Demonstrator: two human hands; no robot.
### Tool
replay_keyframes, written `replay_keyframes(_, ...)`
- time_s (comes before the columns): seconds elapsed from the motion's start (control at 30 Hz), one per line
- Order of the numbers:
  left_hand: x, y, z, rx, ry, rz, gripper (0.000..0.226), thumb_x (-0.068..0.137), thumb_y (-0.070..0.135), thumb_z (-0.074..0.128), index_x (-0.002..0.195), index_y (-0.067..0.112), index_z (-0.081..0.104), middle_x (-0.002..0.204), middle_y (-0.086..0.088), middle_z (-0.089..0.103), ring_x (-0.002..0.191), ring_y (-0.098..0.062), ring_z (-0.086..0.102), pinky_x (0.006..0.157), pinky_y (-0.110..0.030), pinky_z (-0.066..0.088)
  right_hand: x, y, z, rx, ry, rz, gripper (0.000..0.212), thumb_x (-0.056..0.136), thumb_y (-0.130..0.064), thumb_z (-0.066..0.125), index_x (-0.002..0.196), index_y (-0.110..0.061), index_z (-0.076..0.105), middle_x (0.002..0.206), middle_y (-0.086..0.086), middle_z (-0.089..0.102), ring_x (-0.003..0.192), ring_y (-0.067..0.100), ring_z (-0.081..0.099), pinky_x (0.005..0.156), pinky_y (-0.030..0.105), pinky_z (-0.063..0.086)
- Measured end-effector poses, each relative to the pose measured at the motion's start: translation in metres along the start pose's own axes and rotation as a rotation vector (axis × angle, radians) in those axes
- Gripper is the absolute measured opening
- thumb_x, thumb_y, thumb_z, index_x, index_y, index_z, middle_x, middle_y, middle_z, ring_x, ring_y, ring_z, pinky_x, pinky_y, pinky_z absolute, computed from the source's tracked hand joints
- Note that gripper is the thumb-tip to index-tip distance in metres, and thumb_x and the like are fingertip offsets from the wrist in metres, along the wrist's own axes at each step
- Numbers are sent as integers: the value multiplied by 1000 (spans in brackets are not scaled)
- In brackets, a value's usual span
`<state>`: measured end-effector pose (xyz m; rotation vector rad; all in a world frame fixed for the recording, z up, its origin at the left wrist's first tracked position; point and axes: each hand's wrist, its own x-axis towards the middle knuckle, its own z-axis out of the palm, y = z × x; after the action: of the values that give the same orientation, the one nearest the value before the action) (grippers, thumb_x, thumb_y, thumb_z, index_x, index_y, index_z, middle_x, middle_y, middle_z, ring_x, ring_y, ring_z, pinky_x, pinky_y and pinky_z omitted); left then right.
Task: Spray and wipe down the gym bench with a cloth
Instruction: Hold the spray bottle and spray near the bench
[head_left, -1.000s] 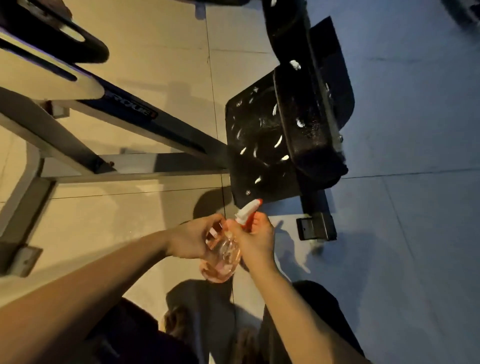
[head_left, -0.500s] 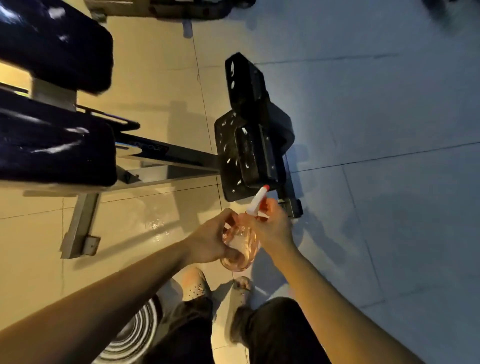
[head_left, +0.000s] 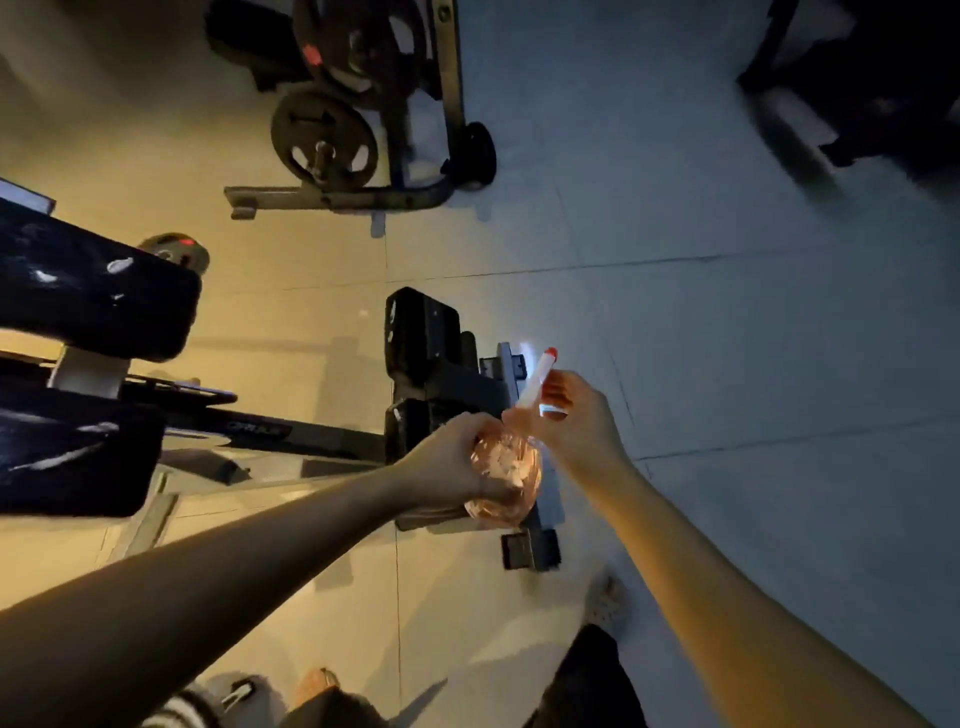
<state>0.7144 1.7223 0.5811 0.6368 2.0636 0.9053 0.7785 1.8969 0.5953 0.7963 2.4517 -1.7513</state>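
The spray bottle (head_left: 506, 470) is a small round-bellied clear pink plastic one, held up in mid-air just right of centre, above the bench's black foot bracket (head_left: 441, 332). My guess is it's light, a bit squishy in the belly and slick if anything has dribbled down it, so the stiff neck under the white spray head (head_left: 537, 382) is the safest place to hold. The left hand (head_left: 449, 460) is wrapped around the belly from 9 o'clock, and the right hand (head_left: 579, 423) has its fingers curled on the neck and head from 3 o'clock, red tip aimed roughly 1 o'clock. The bench pads (head_left: 98, 306) are well off at 9 o'clock with pale streaks, spray or glare, can't tell. No cloth in view, and there's a plate rack (head_left: 324, 137) up at 11 o'clock
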Motion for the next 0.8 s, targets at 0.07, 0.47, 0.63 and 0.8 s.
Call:
replay_keyframes(0.07, 27, 34, 16, -53, 72, -8, 83, 73, 38, 88, 141, 30, 42, 132, 8, 46, 122, -14, 51, 106, -38, 49, 22, -8, -47, -10, -88, -63, 52, 81, -36, 85, 122, -33, 54, 108, -28, 59, 100, -6, 58, 74, 3, 44)
replay_keyframes(0.47, 189, 191, 40, -365, 394, -22, 83, 66, 45, 90, 133, 34, 43, 128, 9, 62, 120, -12, 62, 107, -43, 51, 184, -64, -226, -158, -328, -246, 61, 84, -20, 84, 135, -29, 53, 126, -17, 56, 118, 5, 53, 98, 25, 48)
replay_keyframes(0.63, 257, 209, 4, -362, 458, -43, 80, 72, 32, 91, 135, 28, 43, 128, 7, 61, 118, -10, 60, 99, -28, 49, 265, -87, -244, -161, -388, -280, 63, 83, -19, 84, 138, -23, 54, 125, -15, 58, 110, -1, 55, 92, 21, 42)
replay_keyframes(0.8, 339, 215, -46, -421, 508, -73, 83, 70, 35, 93, 135, 31, 42, 128, 11, 60, 116, -6, 60, 90, -17, 47, 369, -110, -246, -210, -479, -306, 65, 84, -23, 83, 140, -25, 51, 131, -12, 57, 121, 8, 53, 100, 31, 45)
